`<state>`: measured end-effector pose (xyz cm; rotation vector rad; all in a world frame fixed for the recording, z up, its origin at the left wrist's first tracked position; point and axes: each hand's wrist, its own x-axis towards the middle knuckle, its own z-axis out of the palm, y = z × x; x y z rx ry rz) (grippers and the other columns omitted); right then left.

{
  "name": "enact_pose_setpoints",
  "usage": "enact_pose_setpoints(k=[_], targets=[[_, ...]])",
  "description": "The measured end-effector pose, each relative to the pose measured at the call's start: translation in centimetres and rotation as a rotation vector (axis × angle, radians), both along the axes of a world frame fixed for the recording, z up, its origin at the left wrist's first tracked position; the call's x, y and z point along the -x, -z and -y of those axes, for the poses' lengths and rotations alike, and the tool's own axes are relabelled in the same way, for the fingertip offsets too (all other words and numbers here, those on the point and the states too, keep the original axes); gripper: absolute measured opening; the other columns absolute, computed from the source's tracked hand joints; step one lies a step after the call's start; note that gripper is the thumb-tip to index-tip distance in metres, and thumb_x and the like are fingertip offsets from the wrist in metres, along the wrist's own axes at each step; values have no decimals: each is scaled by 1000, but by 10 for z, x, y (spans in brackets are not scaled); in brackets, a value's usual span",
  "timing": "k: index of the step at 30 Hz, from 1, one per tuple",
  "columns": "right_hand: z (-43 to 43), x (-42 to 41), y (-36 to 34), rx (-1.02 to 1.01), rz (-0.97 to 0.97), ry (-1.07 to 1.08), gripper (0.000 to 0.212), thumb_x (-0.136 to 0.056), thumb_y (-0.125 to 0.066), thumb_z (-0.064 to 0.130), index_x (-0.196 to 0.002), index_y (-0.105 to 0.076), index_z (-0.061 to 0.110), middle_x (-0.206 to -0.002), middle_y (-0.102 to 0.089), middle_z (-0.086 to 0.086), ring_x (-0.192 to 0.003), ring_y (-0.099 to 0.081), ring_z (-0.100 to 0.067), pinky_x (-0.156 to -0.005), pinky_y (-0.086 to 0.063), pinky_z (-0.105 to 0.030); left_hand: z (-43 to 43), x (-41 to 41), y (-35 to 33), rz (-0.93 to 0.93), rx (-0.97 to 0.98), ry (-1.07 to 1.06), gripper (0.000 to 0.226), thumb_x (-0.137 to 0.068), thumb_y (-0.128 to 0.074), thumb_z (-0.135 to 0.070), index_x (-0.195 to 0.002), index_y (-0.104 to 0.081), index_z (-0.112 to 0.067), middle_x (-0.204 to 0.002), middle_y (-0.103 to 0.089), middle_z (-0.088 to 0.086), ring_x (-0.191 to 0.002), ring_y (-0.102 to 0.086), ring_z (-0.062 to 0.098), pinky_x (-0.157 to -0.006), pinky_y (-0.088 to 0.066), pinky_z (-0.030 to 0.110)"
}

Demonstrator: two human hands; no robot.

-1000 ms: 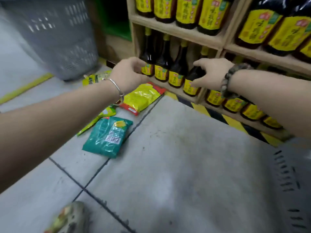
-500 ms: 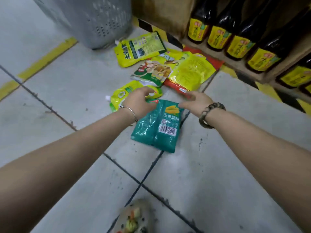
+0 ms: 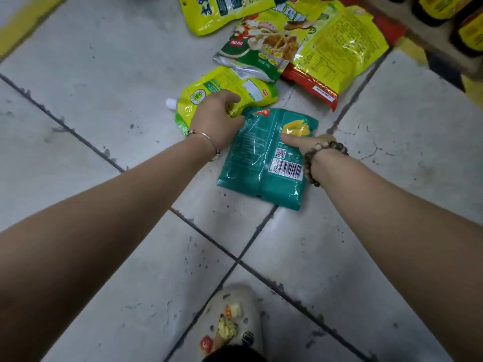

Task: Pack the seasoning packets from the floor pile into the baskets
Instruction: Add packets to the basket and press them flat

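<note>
Teal starch packet (image 3: 261,163) on floor (image 3: 104,74), centre: likely soft, slick film. My right hand (image 3: 308,146) pinches its 3 o'clock edge. Left hand (image 3: 217,118) grips yellow spout pouch (image 3: 209,92), 11 o'clock.

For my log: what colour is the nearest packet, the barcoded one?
Teal packet with a yellow corn picture; head view.

A flat teal plastic packet (image 3: 256,163) lies on the tiled floor (image 3: 104,74); a yellow spouted pouch (image 3: 198,96) sits just beyond its far-left corner (heaped yellow foil packets (image 3: 339,48) farther beyond).
</note>
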<state>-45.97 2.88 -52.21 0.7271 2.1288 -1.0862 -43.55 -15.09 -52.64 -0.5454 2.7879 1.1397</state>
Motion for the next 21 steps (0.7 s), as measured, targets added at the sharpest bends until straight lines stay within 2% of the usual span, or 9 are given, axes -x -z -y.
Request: enact_pose_setpoints(k=[4,6,8,9,12,15,16,19,21], targets=[[-3,-1,-3,59,-49,64,71,-80,-72,32,-137,-42,2,-138,-49,-11,-114,-53,-23,-88,-41,-26,3,-1,3,3,14,36,38,-80,-65,-18,-117,-62,-14,-119,-60,7,-106,-55,20,-83,-36,18],[-8,-8,-8,129,-126,109,51,-81,-71,26,-126,-54,10,-130,-56,-9,-115,-55,-27,-99,-42,-32,3,-1,3,0,-34,8,35,-82,-65,-19,-116,-63,-12,-118,-62,7,-106,-56,20,-87,-38,20],[-19,-17,-13,253,-156,194,16,-81,-70,19,-95,-63,16,-107,-68,-7,-98,-65,-29,-91,-50,-48,1,-2,-3,8,-211,-79,36,-83,-67,-24,-116,-63,-10,-115,-63,7,-104,-58,18,-92,-43,24],[-24,-21,-17,318,-179,226,10,-81,-70,16,-88,-63,17,-98,-70,-6,-91,-67,-28,-84,-53,-49,0,-3,-7,37,-328,-110,41,-82,-69,-30,-117,-62,-10,-116,-63,6,-103,-57,14,-92,-44,25],[-28,-29,-31,526,-248,330,10,-84,-65,8,-89,-63,16,-80,-73,-1,-73,-70,-19,-65,-57,-36,-5,-13,-25,193,-679,-67,70,-67,-68,-51,-126,-55,-14,-126,-60,2,-112,-57,13,-96,-44,27],[-10,-21,-43,681,-246,370,12,-86,-62,5,-94,-63,13,-86,-73,-6,-77,-70,-23,-68,-58,-42,-6,-23,-33,252,-993,-34,48,-67,-79,-26,-110,-62,-15,-104,-72,3,-93,-69,19,-75,-55,29],[-1,-18,-46,698,-243,361,12,-85,-63,6,-96,-63,12,-89,-73,-8,-80,-70,-26,-70,-58,-45,-3,-24,-36,256,-1013,-58,42,-67,-79,-19,-106,-63,-14,-98,-73,3,-87,-70,19,-70,-56,29],[27,-9,-45,699,-160,343,18,-86,-64,15,-102,-63,8,-99,-71,-15,-88,-69,-33,-78,-54,-57,16,-22,-43,230,-913,-162,26,-76,-70,-4,-101,-65,-11,-88,-74,3,-78,-70,19,-71,-57,32],[43,-4,-43,740,-11,496,31,-87,-62,33,-103,-61,7,-93,-70,-15,-80,-70,-31,-76,-54,-53,29,-19,-48,166,-890,-228,21,-79,-65,4,-94,-65,-10,-80,-74,1,-72,-70,18,-65,-56,30]])
